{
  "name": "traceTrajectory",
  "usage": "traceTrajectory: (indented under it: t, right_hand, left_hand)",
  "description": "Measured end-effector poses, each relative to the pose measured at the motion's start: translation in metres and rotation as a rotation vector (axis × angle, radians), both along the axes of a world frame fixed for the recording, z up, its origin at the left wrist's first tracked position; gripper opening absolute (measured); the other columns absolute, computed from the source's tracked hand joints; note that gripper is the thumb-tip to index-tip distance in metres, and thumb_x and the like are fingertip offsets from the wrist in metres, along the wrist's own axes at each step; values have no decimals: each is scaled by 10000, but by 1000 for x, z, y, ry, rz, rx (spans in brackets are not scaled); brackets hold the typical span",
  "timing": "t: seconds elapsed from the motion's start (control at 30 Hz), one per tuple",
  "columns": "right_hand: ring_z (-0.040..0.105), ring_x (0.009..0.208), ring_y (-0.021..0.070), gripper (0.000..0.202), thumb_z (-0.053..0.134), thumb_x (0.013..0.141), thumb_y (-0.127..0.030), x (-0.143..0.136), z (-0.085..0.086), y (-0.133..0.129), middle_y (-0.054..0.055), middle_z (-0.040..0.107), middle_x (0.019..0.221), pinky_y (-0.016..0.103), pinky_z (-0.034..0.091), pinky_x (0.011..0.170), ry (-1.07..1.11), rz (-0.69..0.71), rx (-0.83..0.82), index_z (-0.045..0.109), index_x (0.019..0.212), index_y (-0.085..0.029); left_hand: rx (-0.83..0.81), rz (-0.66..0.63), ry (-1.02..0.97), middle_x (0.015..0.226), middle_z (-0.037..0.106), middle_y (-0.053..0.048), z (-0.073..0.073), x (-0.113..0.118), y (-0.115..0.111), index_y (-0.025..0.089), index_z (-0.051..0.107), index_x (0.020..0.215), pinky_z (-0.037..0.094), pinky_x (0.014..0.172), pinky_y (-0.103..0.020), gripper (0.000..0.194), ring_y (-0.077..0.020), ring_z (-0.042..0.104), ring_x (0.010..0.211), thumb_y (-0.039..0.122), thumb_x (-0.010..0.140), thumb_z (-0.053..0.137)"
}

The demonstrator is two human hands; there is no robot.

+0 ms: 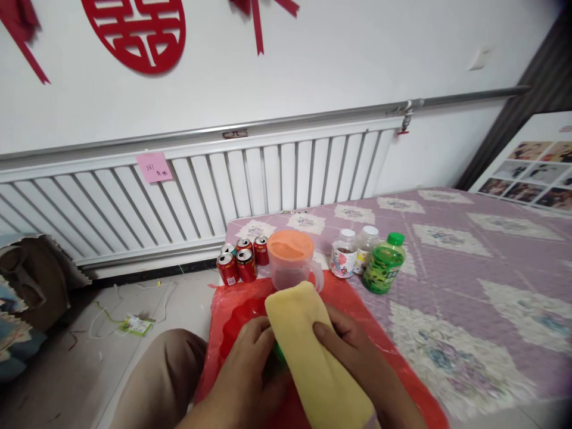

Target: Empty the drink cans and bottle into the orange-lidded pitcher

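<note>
My right hand [348, 339] is closed on a folded yellow cloth [306, 351], with the thumb pressed on its face. My left hand [252, 363] curls around a green thing [279, 353] mostly hidden behind the cloth and fingers, so its kind does not show. Below both hands lies a red plastic sheet [361, 304], with a scalloped red basin [235, 322] partly covered by my left hand. Just beyond the cloth stands a clear plastic pitcher [286, 277] with an orange lid [290, 245].
Several red drink cans [245, 266] stand left of the pitcher. To its right are two white-capped bottles [343, 255] and a green bottle [384, 265]. A patterned purple cloth [438, 286] covers the surface. A white radiator [268, 173] runs along the wall behind.
</note>
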State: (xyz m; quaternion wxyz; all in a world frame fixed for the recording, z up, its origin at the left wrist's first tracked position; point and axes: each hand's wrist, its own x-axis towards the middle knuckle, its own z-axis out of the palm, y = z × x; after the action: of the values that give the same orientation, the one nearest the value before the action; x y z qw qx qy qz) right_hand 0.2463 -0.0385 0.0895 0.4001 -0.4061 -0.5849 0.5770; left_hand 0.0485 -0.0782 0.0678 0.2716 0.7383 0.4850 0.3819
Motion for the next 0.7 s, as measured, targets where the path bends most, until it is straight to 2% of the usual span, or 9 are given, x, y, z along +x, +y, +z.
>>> traceTrajectory:
  t: [0.1, 0.17, 0.27, 0.37, 0.53, 0.7]
  right_hand:
    - [634, 701, 200, 545, 590, 790, -583, -1, -12, 9, 67, 714, 922, 295, 485, 581, 55, -28, -97, 620, 1175, -200]
    - [623, 682, 187, 540, 600, 777, -588, -7, -23, 17, 58, 709, 882, 279, 466, 571, 59, -34, -120, 631, 1135, -184]
    - [631, 727, 196, 490, 597, 783, -551, -18, -41, 30, 63, 713, 896, 286, 466, 606, 1, -5, -122, 652, 1074, -161]
    - [646, 835, 219, 426, 571, 816, -471, -26, -54, 38, 75, 721, 1009, 312, 484, 686, -104, 14, -76, 653, 1098, -163]
    - [657, 888, 231, 344, 517, 839, -363, -33, -58, 38, 76, 732, 1037, 319, 486, 728, -316, 54, 8, 678, 1072, -167]
    - [644, 781, 221, 254, 527, 819, -343, -33, -66, 35, 76, 739, 888, 284, 448, 632, -499, 55, 106, 691, 887, -161]
  left_hand:
    - [-5, -8, 45, 1277, 560, -76, -1, -4, -2, 309, 559, 1258, 452, 1012, -433, 549, -296, 529, 1175, 122, 746, 621]
    - [0, -1, 8, 1264, 564, -76, -2, -9, -2, 292, 571, 1223, 434, 1030, -446, 555, -295, 525, 1176, 87, 709, 611]
    - [-24, 4, -53, 1255, 560, -76, -2, -18, 0, 271, 557, 1217, 410, 1044, -464, 585, -293, 511, 1182, 63, 671, 589]
    - [-63, 27, -80, 1266, 555, -72, -4, -29, 2, 270, 532, 1241, 380, 1066, -470, 589, -290, 488, 1211, 71, 688, 575]
    - [-96, 70, -154, 1298, 554, -72, -14, -47, 4, 259, 512, 1263, 373, 1081, -446, 552, -284, 493, 1223, 125, 734, 599]
    - [-162, 90, -208, 1310, 563, -87, -24, -58, 9, 238, 489, 1297, 432, 1035, -433, 534, -291, 512, 1225, 239, 785, 641]
